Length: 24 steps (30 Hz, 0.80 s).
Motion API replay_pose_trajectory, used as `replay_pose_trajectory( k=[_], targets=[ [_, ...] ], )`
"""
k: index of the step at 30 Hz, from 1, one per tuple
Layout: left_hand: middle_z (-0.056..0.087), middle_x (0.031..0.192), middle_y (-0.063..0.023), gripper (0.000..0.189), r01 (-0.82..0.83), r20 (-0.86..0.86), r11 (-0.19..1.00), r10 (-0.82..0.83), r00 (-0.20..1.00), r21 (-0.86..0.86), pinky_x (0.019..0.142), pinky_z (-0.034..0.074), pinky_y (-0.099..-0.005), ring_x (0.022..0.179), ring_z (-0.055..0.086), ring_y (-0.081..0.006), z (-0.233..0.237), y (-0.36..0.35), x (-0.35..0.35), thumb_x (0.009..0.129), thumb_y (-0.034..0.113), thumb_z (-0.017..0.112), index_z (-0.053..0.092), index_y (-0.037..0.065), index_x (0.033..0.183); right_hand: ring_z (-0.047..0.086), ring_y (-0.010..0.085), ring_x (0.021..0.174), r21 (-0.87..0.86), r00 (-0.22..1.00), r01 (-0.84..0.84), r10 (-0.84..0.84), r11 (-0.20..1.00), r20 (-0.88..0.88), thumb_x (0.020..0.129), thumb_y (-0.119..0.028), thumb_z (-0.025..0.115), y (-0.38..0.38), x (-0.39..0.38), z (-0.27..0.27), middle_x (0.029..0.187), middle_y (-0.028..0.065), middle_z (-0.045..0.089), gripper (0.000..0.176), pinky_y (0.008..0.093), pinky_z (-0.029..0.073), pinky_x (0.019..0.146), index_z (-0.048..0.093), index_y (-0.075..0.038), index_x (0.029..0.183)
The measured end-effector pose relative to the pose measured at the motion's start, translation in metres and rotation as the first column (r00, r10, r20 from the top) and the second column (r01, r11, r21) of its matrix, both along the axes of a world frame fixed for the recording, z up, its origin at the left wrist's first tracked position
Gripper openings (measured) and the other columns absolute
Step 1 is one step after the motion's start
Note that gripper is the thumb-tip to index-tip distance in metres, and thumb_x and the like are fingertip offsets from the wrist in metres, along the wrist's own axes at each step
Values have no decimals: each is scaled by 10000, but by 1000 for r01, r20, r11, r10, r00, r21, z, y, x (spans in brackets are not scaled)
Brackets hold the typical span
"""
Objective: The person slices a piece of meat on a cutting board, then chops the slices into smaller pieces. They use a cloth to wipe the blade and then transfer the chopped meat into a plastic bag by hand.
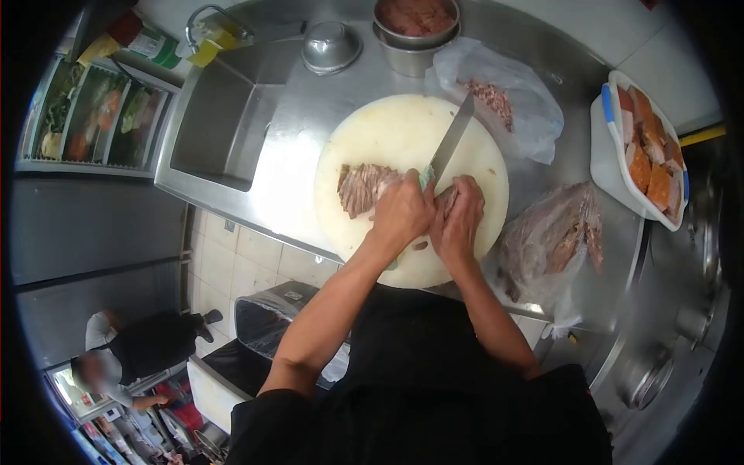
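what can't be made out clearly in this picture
All in the head view:
Knife handle: mostly hidden by the left hand.
Meat piece: partly covered by the right hand.
Bagged meat: obscured by wrinkled plastic.
Green-and-white container: label too small and blurred to read.

A plain black top (pixel 434 411) — short sleeves (pixel 271 415), forearms (pixel 329 306) bare.

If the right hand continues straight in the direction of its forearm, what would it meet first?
Probably the knife blade, just beyond the right hand in the picture; their exact heights are unclear from this one view.
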<state>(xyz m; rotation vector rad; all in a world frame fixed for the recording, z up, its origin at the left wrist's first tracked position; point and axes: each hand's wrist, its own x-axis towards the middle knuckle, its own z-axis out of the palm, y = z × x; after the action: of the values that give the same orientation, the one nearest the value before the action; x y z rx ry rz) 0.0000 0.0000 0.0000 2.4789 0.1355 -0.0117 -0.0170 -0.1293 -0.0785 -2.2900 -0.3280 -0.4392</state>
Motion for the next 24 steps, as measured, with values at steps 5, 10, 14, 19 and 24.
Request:
replay_pose_trajectory(
  k=[5, 10, 14, 19, 24],
  targets=[
    [636, 741, -344, 331, -121, -131, 986, 105, 986, -117, 706, 506, -565, 761, 641, -530, 72, 23, -36, 985, 249, 563, 583, -77, 1035, 373, 433, 1302, -85, 978, 125, -137, 988, -156, 911, -219, 563, 9, -22, 21, 1406, 264, 409, 657, 561, 292, 1061, 312, 31, 1465],
    [601, 669, -343, 257, -65, -172, 997, 56, 983, -46, 610, 478, -580, 690, 611, -536, 78, 21, -80, 985, 195, 568, 549, -61, 1000, 377, 445, 1285, -119, 982, 134, -148, 984, -120, 902, -199, 559, 10, -15, 22, 1393, 264, 408, 663, 576, 305, 1053, 300, 47, 1460],
    [574, 633, -348, 236, -55, -250, 998, 45, 967, -33, 580, 465, -593, 657, 589, -551, 80, 14, -99, 983, 180, 575, 502, -43, 952, 382, 458, 1264, -112, 987, 124, -134, 986, -84, 892, -176, 563, 13, -11, 22, 1368, 274, 406, 663, 589, 334, 1032, 298, 67, 1448],
    [568, 597, -332, 249, -27, -257, 1000, 26, 966, 1, 541, 472, -590, 602, 588, -540, 86, 13, -108, 983, 188, 572, 471, -34, 933, 380, 459, 1263, -121, 989, 121, -131, 985, -76, 886, -162, 568, 15, -10, 21, 1365, 281, 400, 664, 592, 342, 1023, 298, 77, 1444],
    [560, 611, -347, 243, -38, -327, 999, 37, 944, 5, 553, 450, -603, 609, 568, -555, 89, 14, -117, 978, 173, 582, 478, -42, 934, 378, 462, 1265, -118, 985, 125, -137, 985, -106, 877, -145, 583, 15, -11, 22, 1369, 281, 394, 671, 591, 336, 1029, 301, 80, 1442]
  ],
)
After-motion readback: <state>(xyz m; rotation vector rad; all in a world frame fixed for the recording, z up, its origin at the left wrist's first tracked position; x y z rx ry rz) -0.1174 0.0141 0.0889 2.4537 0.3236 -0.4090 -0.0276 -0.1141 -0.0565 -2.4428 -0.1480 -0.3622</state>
